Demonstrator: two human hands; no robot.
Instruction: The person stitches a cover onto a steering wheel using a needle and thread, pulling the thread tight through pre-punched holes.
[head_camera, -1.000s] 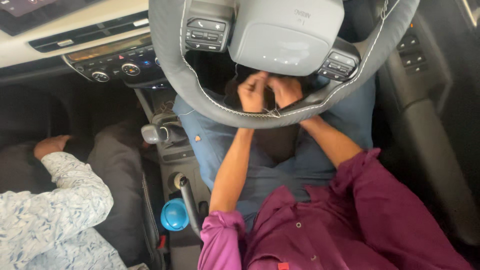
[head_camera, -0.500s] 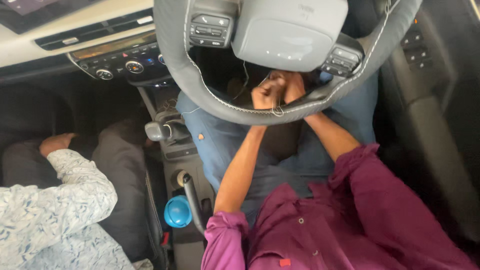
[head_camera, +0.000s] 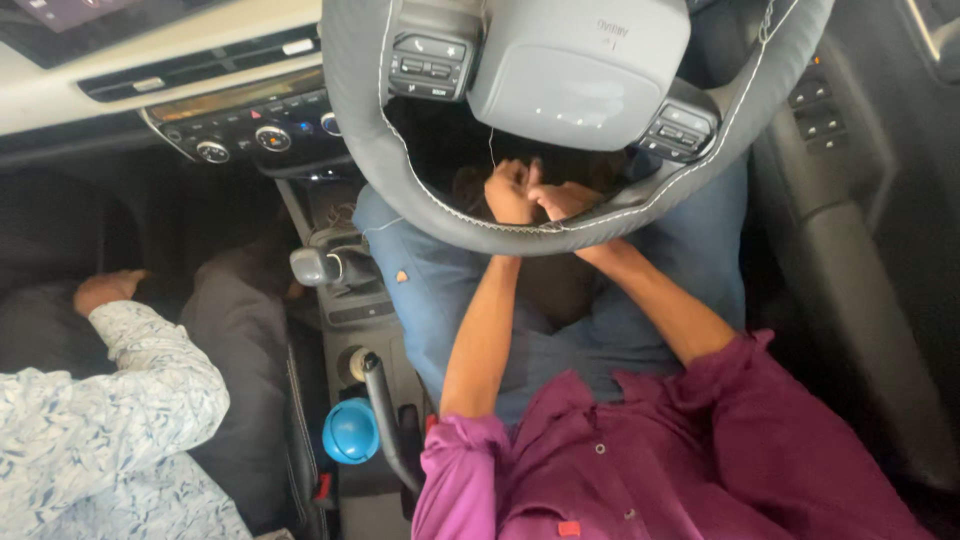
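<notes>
Pinching thin thread (head_camera: 491, 150), left hand (head_camera: 512, 192), right hand (head_camera: 566, 200) fingers closed; stitched leather wheel rim (head_camera: 455, 215).

Colours inside the car

Grey wheel (head_camera: 400, 200) with white stitching and a pale grey hub (head_camera: 580, 70); magenta shirt (head_camera: 680, 450); blue jeans (head_camera: 440, 290); round blue cap (head_camera: 351, 431); white sleeve (head_camera: 110, 420) with a blue leafy print; cream dash (head_camera: 150, 80).

Both hands have shifted along the lower rim of the steering wheel (head_camera: 420, 190). The left hand (head_camera: 510, 190) has risen a little, its fingers (head_camera: 522, 172) now curled tight just above the rim, pinching a thin thread (head_camera: 491, 148) that runs straight up from them. The right hand (head_camera: 566, 200) stays pressed against it, knuckles touching.
</notes>
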